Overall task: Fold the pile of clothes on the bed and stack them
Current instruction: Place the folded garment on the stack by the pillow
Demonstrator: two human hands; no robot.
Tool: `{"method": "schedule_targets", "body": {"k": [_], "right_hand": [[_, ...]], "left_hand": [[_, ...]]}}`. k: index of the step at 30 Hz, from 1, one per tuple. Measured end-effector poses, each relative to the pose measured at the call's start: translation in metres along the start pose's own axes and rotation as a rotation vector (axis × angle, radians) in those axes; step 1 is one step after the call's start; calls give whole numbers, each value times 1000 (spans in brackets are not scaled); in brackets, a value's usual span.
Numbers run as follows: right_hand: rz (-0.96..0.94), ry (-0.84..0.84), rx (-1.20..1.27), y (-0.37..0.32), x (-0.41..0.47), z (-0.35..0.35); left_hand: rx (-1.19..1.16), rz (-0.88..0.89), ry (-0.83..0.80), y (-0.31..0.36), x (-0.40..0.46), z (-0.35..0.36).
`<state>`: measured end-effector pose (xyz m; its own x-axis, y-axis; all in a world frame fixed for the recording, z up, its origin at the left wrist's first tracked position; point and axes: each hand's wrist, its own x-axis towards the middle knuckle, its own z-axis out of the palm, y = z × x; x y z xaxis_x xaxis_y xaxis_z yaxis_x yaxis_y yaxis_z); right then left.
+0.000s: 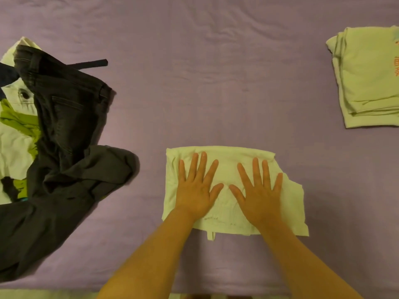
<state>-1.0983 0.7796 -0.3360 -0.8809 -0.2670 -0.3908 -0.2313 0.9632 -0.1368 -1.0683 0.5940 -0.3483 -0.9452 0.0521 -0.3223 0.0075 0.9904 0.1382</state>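
A folded pale white garment point(289, 203) lies on the purple bed sheet point(205, 83) near the front middle. My left hand point(197, 188) presses flat on its left half with fingers spread. My right hand point(259, 190) presses flat on its right half, fingers spread too. A stack of folded pale shirts point(369, 78) with orange print sits at the right edge. At the left lies the unfolded pile: dark grey jeans point(64, 130) draped over white and green clothes point(15, 134).
A dark strap point(90, 64) sticks out from the pile toward the bed's middle. A jeans leg point(32, 234) runs down to the front left corner. Bare sheet stretches across the far middle of the bed, between the pile and the stack.
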Motion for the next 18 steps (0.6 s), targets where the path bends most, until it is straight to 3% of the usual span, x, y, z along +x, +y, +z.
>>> {"method": "schedule_targets", "body": {"k": [3,6,8,11,13,16,18], "right_hand": [[28,71,-9,4,-5,-9],[385,24,120,19,-16,-24],[550,-46,262,25,-19,-34],[643,-71,645,22,-4,-51],[671,-148,865,19,5,-61],[661,-197,1037,22,4,-74],[643,-190,1102,29,-1,-88]], "left_hand": [[-37,-47,46,-4,-4,-8],[-161,-367,116,-18,-17,-20],[-449,-603,111,-22,-22,-32],[-940,-840,128,-22,-17,-51],[-1216,-971,55,-21,-14,-64],[-1378,-1006,-97,-21,-18,-82],[-1367,-926,-82,-17,-20,-93]]}}
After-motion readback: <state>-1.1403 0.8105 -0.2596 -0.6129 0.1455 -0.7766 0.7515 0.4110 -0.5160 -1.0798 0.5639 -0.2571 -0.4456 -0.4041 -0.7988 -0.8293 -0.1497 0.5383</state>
